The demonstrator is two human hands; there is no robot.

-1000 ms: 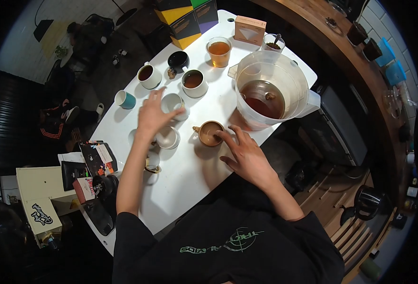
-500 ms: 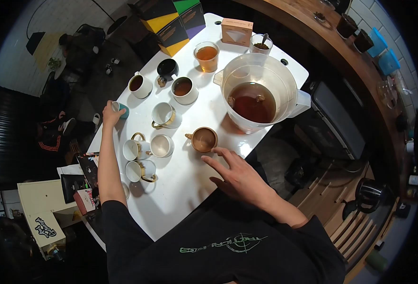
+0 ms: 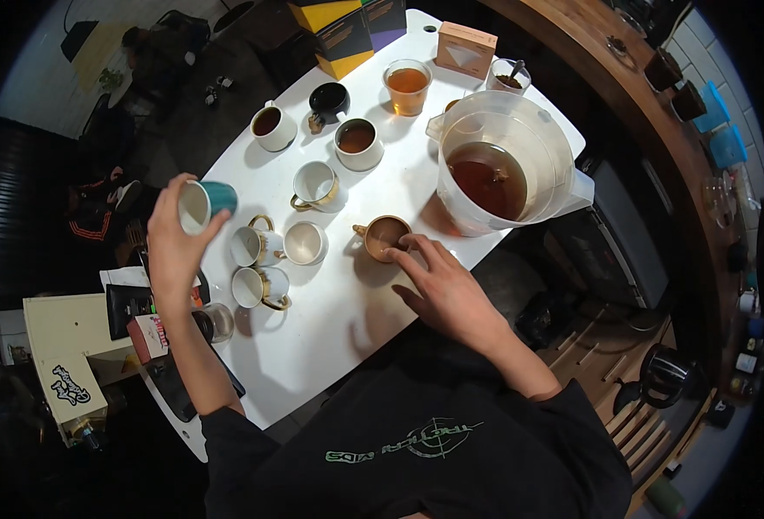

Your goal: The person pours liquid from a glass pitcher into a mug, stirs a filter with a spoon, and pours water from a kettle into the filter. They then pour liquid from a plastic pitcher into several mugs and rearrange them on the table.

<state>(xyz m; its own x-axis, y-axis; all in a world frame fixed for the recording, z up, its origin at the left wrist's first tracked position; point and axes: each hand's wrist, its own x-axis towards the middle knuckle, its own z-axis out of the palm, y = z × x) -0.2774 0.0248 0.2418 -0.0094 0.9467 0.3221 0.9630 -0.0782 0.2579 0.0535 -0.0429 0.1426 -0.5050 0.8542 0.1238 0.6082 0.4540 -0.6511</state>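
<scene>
My left hand (image 3: 177,251) grips a teal cup (image 3: 220,197) with a white inside, raised and tilted over the table's left edge. The fingers of my right hand (image 3: 453,298) are spread, their tips at the rim of a brown mug (image 3: 373,245), the thumb apart from it. Left of that mug are a plain white cup (image 3: 305,245) and gold-handled white mugs (image 3: 261,287), with another gold-handled mug (image 3: 319,189) behind. Two white mugs of dark liquid (image 3: 360,154) (image 3: 276,131) and a black cup (image 3: 328,101) stand farther back.
A large clear plastic pitcher (image 3: 548,195) of brown liquid stands at the right of the white table (image 3: 313,363). Behind are a plastic cup of amber liquid (image 3: 409,91), a peach box (image 3: 466,50) and a glass with a spoon (image 3: 509,76). A glass jar (image 3: 217,323) is at the left edge.
My left hand has lifted the teal cup off the table and brought it closer, tilted. My right hand has reached the brown mug's rim. The whole view has shifted slightly.
</scene>
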